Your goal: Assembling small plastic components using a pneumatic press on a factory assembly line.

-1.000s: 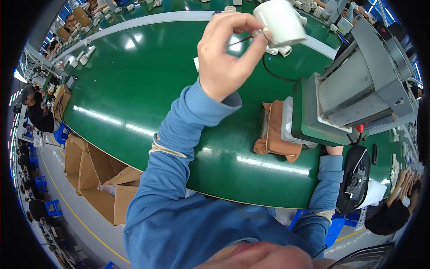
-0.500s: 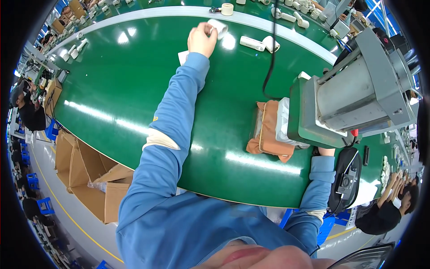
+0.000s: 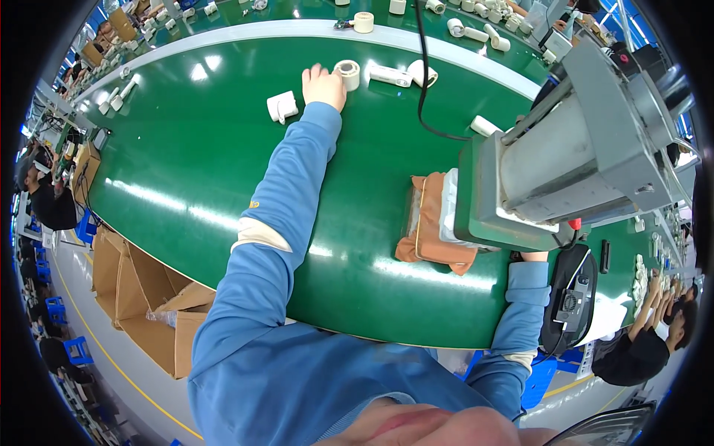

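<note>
My left hand (image 3: pixel 324 87) is stretched to the far side of the green table, its fingers apart. The thumb side rests against or right beside a white plastic cylinder (image 3: pixel 349 77) whose ring-shaped end faces up. To the left of that wrist lies another white plastic housing (image 3: pixel 282 107) with a short projection. Farther right are a white handle-shaped piece (image 3: pixel 389 76) and a round white housing (image 3: pixel 424 73). My right hand (image 3: pixel 534 256) reaches under the grey press (image 3: pixel 550 167); only its wrist edge shows and the fingers are hidden.
A brown-wrapped bundle (image 3: pixel 439 223) sits against the press's left side. A black cable (image 3: pixel 425 111) hangs over the table (image 3: pixel 223 149). One white tube (image 3: pixel 485 125) lies by the press. Cardboard boxes (image 3: pixel 149 305) stand at lower left; a black case (image 3: pixel 571 297) lies at right.
My left hand has loosened from the white cylinder and drawn nearer, its fingers uncurling. The cylinder now shows its ring end. The housing beside my wrist has come into fuller view. The whole view has shifted slightly.
</note>
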The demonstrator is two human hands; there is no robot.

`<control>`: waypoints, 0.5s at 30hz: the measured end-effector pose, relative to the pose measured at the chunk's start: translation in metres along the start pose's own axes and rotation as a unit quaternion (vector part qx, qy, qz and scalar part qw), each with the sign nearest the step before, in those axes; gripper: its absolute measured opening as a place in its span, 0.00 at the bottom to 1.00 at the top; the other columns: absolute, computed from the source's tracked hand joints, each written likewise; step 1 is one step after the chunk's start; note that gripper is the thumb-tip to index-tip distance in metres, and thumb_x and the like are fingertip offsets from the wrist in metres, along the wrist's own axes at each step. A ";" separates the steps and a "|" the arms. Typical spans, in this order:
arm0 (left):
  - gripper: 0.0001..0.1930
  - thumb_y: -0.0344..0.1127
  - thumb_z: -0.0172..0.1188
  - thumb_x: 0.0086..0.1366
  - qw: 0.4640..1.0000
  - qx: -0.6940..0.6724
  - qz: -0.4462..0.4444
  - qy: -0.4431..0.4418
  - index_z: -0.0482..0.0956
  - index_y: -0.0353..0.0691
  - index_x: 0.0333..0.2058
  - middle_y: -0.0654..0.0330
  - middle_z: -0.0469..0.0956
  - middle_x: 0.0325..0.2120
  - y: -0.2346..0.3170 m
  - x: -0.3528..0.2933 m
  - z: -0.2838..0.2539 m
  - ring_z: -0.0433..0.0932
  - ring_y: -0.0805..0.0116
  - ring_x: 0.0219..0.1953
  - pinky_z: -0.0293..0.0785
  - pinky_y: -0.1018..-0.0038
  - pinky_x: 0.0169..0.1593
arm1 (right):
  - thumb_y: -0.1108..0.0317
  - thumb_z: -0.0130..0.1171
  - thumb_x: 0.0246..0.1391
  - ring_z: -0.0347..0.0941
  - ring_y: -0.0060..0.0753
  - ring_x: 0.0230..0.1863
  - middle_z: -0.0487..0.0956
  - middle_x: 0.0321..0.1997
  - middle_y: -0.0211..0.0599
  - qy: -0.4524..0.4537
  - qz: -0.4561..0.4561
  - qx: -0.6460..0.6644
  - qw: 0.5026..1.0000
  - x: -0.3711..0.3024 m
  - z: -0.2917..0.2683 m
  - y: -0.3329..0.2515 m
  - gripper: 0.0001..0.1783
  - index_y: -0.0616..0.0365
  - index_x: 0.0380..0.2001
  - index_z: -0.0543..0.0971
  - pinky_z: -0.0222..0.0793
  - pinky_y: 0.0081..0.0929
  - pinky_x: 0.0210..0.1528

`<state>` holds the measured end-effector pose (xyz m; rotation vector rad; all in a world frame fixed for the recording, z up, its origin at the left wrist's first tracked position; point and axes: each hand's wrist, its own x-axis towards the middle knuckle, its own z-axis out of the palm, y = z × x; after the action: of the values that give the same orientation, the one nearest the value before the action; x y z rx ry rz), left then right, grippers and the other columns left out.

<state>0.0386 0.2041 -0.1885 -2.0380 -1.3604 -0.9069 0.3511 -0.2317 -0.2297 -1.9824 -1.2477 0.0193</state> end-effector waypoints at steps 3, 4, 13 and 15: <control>0.09 0.34 0.55 0.51 0.998 -0.011 0.040 0.055 0.78 0.45 0.32 0.59 0.79 0.34 0.016 0.003 -0.003 0.74 0.59 0.45 0.65 0.65 0.51 | 0.58 0.59 0.49 0.71 0.41 0.50 0.76 0.49 0.44 0.017 -0.011 0.001 1.000 0.032 0.013 0.006 0.25 0.61 0.48 0.73 0.64 0.33 0.55; 0.09 0.33 0.55 0.51 0.994 -0.053 0.069 0.062 0.78 0.45 0.33 0.58 0.78 0.36 0.025 0.007 0.000 0.73 0.58 0.46 0.65 0.65 0.51 | 0.57 0.59 0.49 0.71 0.41 0.50 0.76 0.49 0.44 0.030 -0.012 0.002 0.999 0.036 0.013 0.007 0.25 0.61 0.48 0.74 0.64 0.33 0.55; 0.11 0.35 0.52 0.57 0.978 -0.173 0.107 -0.049 0.76 0.40 0.38 0.54 0.76 0.35 0.056 0.030 0.038 0.74 0.58 0.39 0.71 0.66 0.44 | 0.65 0.57 0.38 0.69 0.46 0.38 0.78 0.32 0.41 0.022 -0.123 -0.304 0.944 0.053 -0.003 -0.040 0.15 0.58 0.33 0.78 0.67 0.31 0.45; 0.12 0.35 0.53 0.58 0.971 -0.178 0.100 -0.123 0.76 0.40 0.40 0.54 0.76 0.36 0.061 0.036 0.019 0.75 0.60 0.39 0.71 0.68 0.43 | 0.65 0.56 0.40 0.68 0.45 0.37 0.76 0.31 0.40 0.057 -0.108 -0.290 0.949 0.054 0.006 -0.009 0.12 0.57 0.30 0.78 0.66 0.32 0.43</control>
<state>0.1098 0.2173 -0.1765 -2.5808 -1.1457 -0.8803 0.3698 -0.1847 -0.2090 -2.2719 -1.5042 -0.6300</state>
